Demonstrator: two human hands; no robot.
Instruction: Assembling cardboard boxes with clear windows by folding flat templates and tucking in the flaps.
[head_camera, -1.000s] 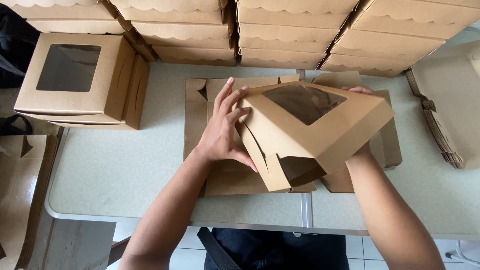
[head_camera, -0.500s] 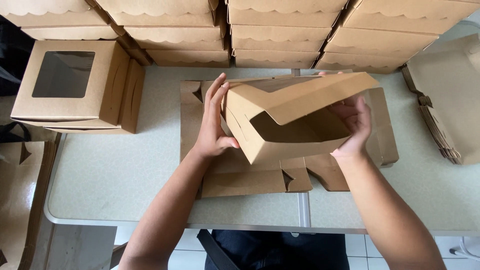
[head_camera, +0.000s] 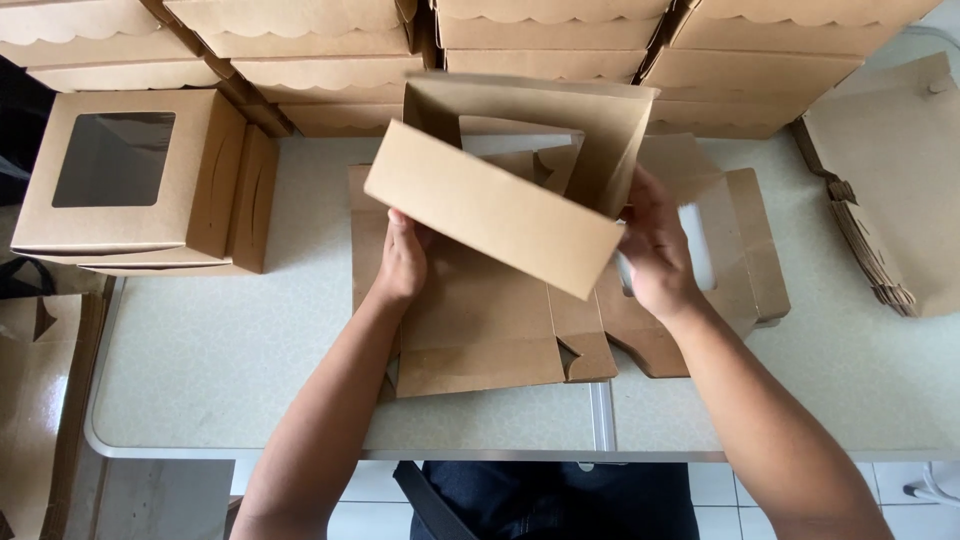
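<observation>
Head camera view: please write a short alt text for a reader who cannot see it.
Two hands, left hand and right hand, hold a half-folded brown cardboard box above flat box blanks on a pale table. Finished window boxes stand at the left.

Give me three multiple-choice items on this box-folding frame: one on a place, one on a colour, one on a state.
1. Where does the finished window box stand?
A. on the table's left end
B. on the table's right end
C. on the floor

2. What colour is the half-folded box in the hands?
A. white
B. brown
C. blue

3. How is that box held?
A. lying flat, untouched
B. in one hand only
C. lifted, a hand at each end

Answers:
1 A: it sits left of the left hand, on the table.
2 B: plain brown card, like the flat sheets beneath it.
3 C: the left hand and the right hand each grip an end, above the sheets.
</observation>
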